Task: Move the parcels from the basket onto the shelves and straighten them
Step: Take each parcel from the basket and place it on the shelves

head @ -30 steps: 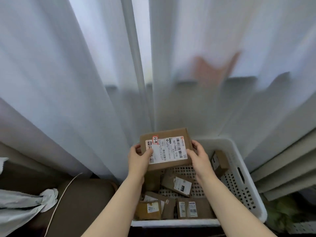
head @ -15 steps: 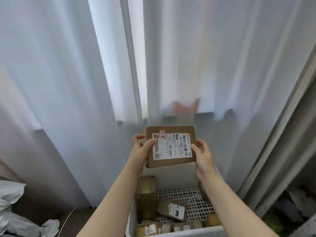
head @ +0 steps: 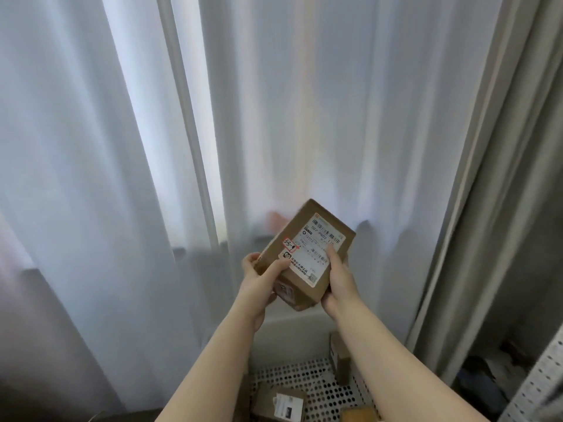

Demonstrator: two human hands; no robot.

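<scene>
A labelled cardboard parcel [head: 313, 248] is held tilted above the white basket [head: 323, 382]; both grips, left hand [head: 259, 284] and right hand [head: 339, 281], are closed round its near end.

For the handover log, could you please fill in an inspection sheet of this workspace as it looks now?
Surface: no shelf board in view; white perforated basket at the bottom edge.
Job's things: cardboard parcel with a shipping label, tilted, held above the basket; labelled parcel and upright parcel inside the basket.
Clutter: dark items low right, too unclear to name.
Grippers: left hand and right hand both grip the cardboard parcel.
Cables: nothing seen.
Surroundings: white sheer curtain; grey drape at right; perforated panel in the lower right corner.
</scene>
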